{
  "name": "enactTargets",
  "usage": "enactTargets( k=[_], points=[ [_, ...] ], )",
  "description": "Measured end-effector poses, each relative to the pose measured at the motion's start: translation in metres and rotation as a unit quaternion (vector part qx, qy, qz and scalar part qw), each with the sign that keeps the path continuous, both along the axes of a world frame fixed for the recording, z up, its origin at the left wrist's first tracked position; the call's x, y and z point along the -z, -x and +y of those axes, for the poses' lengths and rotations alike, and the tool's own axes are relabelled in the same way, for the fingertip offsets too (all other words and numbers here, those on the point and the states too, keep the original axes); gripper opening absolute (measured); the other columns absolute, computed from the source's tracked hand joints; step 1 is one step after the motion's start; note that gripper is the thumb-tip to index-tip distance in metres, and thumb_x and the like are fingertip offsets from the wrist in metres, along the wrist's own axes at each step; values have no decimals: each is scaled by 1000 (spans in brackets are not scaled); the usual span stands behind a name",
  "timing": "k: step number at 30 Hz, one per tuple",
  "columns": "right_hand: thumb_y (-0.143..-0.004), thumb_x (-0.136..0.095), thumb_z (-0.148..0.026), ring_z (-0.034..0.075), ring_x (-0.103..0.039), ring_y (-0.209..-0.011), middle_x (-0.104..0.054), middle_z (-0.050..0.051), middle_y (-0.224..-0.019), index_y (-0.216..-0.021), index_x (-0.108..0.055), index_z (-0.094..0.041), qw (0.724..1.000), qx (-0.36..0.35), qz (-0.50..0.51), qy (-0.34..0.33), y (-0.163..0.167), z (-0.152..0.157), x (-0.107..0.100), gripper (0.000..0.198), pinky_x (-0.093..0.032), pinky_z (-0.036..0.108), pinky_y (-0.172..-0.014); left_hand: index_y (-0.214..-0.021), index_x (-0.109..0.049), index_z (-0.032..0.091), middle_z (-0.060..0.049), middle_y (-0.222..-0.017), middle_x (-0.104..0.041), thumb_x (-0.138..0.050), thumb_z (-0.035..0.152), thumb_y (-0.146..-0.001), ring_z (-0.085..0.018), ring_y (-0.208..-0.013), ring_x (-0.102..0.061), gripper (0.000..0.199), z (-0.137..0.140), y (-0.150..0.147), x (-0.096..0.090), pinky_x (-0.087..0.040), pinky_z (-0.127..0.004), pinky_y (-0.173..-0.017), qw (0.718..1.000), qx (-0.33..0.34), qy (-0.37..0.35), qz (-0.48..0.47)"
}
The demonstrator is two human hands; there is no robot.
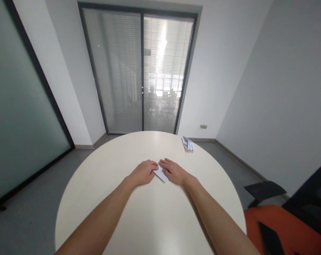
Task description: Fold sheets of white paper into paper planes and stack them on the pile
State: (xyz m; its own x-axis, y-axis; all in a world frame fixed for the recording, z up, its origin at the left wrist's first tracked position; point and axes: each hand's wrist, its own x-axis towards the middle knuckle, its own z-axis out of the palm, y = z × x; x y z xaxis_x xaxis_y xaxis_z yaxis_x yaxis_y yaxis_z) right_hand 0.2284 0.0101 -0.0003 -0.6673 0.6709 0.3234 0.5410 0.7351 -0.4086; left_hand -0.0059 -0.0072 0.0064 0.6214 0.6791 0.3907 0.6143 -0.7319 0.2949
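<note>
A small folded piece of white paper lies at the middle of the table, between my two hands. My left hand has its fingers bent over the paper's left edge, with the thumb close below them, pinching it there. On the other side, my right hand rests palm down, its fingers stretched out over the paper's upper right part. Both hands hide parts of the sheet, so its full outline does not show. Farther off to the right, a bundle of folded papers sits near the table's far edge.
The round white table fills the foreground. An orange chair with black armrests stands against its right side. Beyond the far edge are a glass door with blinds and a white wall.
</note>
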Motion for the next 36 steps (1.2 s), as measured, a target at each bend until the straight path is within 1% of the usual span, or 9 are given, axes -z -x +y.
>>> enactTargets(
  k=[5,11,13,15,18,21,25,33,36],
  points=[
    [-100,-43,-41,37,-27,-148,-39,8,-157,-150,-45,-24,992,101,-52,48,-6,7,18,53,-25,61,-117,-113,-73,21,-7,-123,-70,-58,12,-80,-26,-113,-61,37,-1,1,0,-46,-40,-103,1000,3,-3,11],
    [-99,-44,-30,26,-43,-141,-58,10,-142,-136,-60,-22,1000,29,-12,0,-23,16,16,42,-19,53,-122,-115,-72,23,-6,-125,-70,-59,12,-79,-26,-112,-60,40,-3,0,-4,-46,-41,-102,1000,-2,16,9],
    [-98,-45,-28,25,-46,-138,-61,11,-138,-131,-64,-21,999,34,-8,-14,-27,17,11,38,-23,53,-121,-115,-72,24,-6,-125,-70,-60,13,-79,-25,-112,-60,39,-4,0,-5,-47,-41,-102,1000,-2,22,6],
    [-95,-51,-25,26,-51,-132,-63,12,-135,-122,-70,-22,997,66,3,-35,-28,16,5,33,-34,51,-115,-114,-73,24,-5,-125,-70,-61,14,-80,-25,-111,-60,37,-3,0,-5,-47,-40,-101,1000,0,24,1],
    [-86,-57,-15,25,-61,-112,-70,11,-118,-107,-75,-22,994,100,7,-48,-25,11,-6,28,-46,41,-100,-110,-74,24,-6,-123,-70,-59,16,-85,-25,-109,-61,30,-1,0,-3,-48,-40,-99,1000,2,18,-8],
    [-80,-56,-10,21,-65,-91,-74,6,-97,-97,-77,-22,995,102,-2,-18,-20,5,-15,30,-49,32,-86,-109,-74,23,-7,-122,-71,-55,16,-89,-26,-108,-60,29,2,2,0,-48,-40,-97,1000,-4,-1,-4],
    [-78,-54,-12,18,-65,-77,-75,5,-93,-95,-78,-21,992,120,7,29,-18,1,-18,31,-48,28,-73,-111,-74,22,-8,-123,-70,-52,16,-91,-26,-110,-59,30,4,4,0,-46,-40,-99,1000,-9,-21,21],
    [-70,-62,-15,18,-66,-73,-77,5,-92,-101,-77,-19,982,103,57,148,-33,7,-9,35,-49,26,-68,-104,-74,21,-8,-109,-72,-50,16,-91,-23,-102,-63,28,2,2,-3,-47,-34,-93,999,-41,-1,5],
    [-74,-65,-22,17,-65,-69,-76,4,-85,-101,-78,-19,980,104,63,158,-35,7,-9,30,-48,25,-64,-102,-74,21,-7,-105,-74,-48,22,-95,-23,-98,-66,27,2,1,-5,-47,-34,-90,997,-73,11,8]
  ],
)
